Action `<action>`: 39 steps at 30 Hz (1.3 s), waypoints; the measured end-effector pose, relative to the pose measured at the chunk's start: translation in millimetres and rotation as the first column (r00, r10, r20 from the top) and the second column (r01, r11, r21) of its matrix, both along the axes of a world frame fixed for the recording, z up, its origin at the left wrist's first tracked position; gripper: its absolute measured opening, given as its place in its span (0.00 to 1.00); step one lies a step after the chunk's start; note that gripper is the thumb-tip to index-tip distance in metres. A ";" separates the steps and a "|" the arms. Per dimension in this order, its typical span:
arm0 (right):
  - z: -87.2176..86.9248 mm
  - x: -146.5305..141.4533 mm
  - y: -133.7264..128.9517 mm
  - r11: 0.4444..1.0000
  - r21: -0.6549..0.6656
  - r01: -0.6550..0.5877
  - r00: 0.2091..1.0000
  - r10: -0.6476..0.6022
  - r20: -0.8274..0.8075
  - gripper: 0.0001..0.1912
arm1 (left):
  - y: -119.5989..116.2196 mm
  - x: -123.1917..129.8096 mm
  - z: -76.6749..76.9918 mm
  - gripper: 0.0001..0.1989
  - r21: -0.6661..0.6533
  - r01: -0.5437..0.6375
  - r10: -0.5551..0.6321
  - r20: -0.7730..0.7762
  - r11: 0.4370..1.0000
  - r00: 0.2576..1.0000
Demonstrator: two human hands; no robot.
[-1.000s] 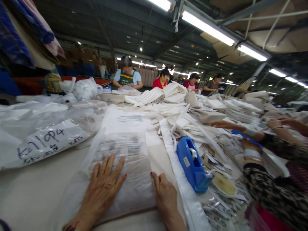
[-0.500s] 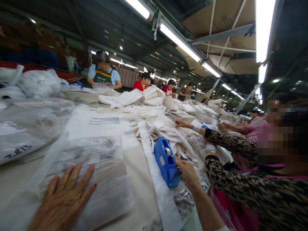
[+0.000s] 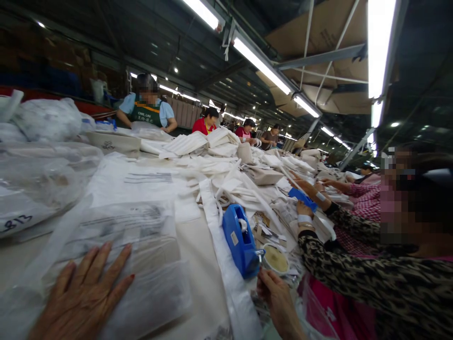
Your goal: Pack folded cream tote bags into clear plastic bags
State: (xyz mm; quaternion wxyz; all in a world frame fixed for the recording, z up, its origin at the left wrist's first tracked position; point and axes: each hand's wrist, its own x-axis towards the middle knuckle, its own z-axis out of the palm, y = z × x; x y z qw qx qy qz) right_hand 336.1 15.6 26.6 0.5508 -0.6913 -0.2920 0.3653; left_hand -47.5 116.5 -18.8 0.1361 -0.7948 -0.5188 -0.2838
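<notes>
Our left hand (image 3: 83, 293) lies palm down with its fingers spread wide on a clear plastic bag (image 3: 152, 288) of folded pale cloth, pressing flat rather than gripping, and the bag reaches out from under those fingers, ahead of them and to their right. Our right hand (image 3: 279, 297) is narrow, its thumb and forefinger drawn together at the tips; whether a bit of tape sits between them we cannot tell. The blue tape dispenser (image 3: 238, 238) is ahead of these right fingertips and a little to their left, standing on its base. Its long axis slants toward us, the far end leaning left, so its metal cutting edge (image 3: 260, 254) is the part closest, just beyond our fingertips. The right hand is clearly the nearer one; from the left fingers the dispenser lies well apart, off to the right. Between the bag and the dispenser, left of our right fingers, runs a long white strip (image 3: 226, 269), and a round, yellowish-faced roll (image 3: 276, 259) lies just beyond them, slightly to their right. Farther to the right of those fingers is a co-worker's patterned sleeve (image 3: 354, 278), the hand past it beside another blue object (image 3: 303, 199).
</notes>
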 end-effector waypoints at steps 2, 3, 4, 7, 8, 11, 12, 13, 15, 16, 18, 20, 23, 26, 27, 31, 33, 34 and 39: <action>-3.1 9.2 -0.7 0.998 -0.058 -0.002 0.988 0.010 0.152 0.22 | -3.2 4.4 10.4 0.24 0.057 -0.003 0.005 -0.039 0.998 0.999; -3.3 14.3 -3.5 0.996 -0.085 -0.006 0.966 0.028 0.256 0.22 | -5.1 6.7 15.9 0.25 0.084 -0.005 0.009 -0.058 0.996 0.998; -2.2 18.6 -7.2 0.994 -0.107 -0.025 0.930 0.063 0.363 0.22 | -7.0 8.8 21.0 0.26 0.104 -0.007 0.015 -0.075 0.995 0.997; 12.1 17.3 -16.1 0.959 -0.184 -0.215 0.704 0.283 0.651 0.20 | -11.1 13.2 32.0 0.28 0.148 -0.044 0.063 -0.122 0.988 0.991; 21.7 9.7 -15.8 0.920 -0.233 -0.316 0.590 0.382 0.711 0.19 | -11.7 13.9 33.8 0.27 0.164 -0.064 0.086 -0.136 0.984 0.987; 64.0 -35.8 -3.5 0.693 -0.393 -0.604 0.214 0.616 0.758 0.17 | -11.9 14.2 34.6 0.25 0.132 -0.128 0.151 -0.186 0.983 0.971; 80.1 -56.4 3.9 0.590 -0.438 -0.678 0.090 0.658 0.748 0.17 | -11.9 14.1 34.1 0.25 0.119 -0.144 0.166 -0.197 0.982 0.966; 95.5 -77.9 12.7 0.484 -0.484 -0.729 -0.024 0.689 0.724 0.16 | -12.1 14.2 33.6 0.26 0.110 -0.155 0.175 -0.204 0.982 0.963; 118.6 -119.2 34.6 0.261 -0.566 -0.782 -0.236 0.716 0.656 0.13 | -12.5 14.8 32.8 0.27 0.107 -0.164 0.183 -0.203 0.981 0.962; 124.7 -137.1 47.5 0.200 -0.600 -0.775 -0.323 0.690 0.648 0.11 | -12.7 15.3 32.7 0.28 0.106 -0.164 0.183 -0.197 0.981 0.963; 125.7 -165.3 74.8 0.174 -0.682 -0.711 -0.461 0.617 0.638 0.10 | -13.1 16.4 32.8 0.28 0.101 -0.161 0.177 -0.179 0.982 0.968; 116.4 -183.8 99.2 0.223 -0.750 -0.623 -0.543 0.567 0.620 0.09 | -13.4 17.4 33.2 0.27 0.079 -0.163 0.173 -0.155 0.983 0.973; 99.5 -201.3 119.8 0.311 -0.790 -0.528 -0.563 0.569 0.600 0.10 | -14.0 18.7 33.7 0.26 0.035 -0.172 0.174 -0.109 0.985 0.979; 92.7 -213.3 125.0 0.413 -0.786 -0.460 -0.505 0.606 0.614 0.11 | -14.6 19.8 33.7 0.26 0.019 -0.174 0.175 -0.075 0.985 0.982; 93.3 -215.6 126.3 0.446 -0.782 -0.436 -0.481 0.618 0.621 0.11 | -14.7 19.9 33.8 0.26 0.017 -0.173 0.174 -0.072 0.985 0.982; 103.8 -208.7 136.5 0.573 -0.740 -0.352 -0.390 0.629 0.673 0.20 | -14.9 18.9 34.4 0.26 0.013 -0.164 0.164 -0.063 0.986 0.984; 107.8 -195.9 136.9 0.632 -0.708 -0.316 -0.358 0.611 0.706 0.24 | -15.2 17.9 34.0 0.26 0.013 -0.161 0.161 -0.054 0.987 0.985; 107.0 -189.0 133.1 0.659 -0.684 -0.313 -0.344 0.592 0.729 0.22 | -15.3 17.6 33.3 0.26 0.016 -0.159 0.159 -0.049 0.987 0.986; 59.1 -173.3 81.4 0.625 -0.294 -0.724 -0.269 0.137 0.953 0.13 | -13.1 20.0 28.6 0.25 0.044 -0.160 0.160 -0.016 0.986 0.987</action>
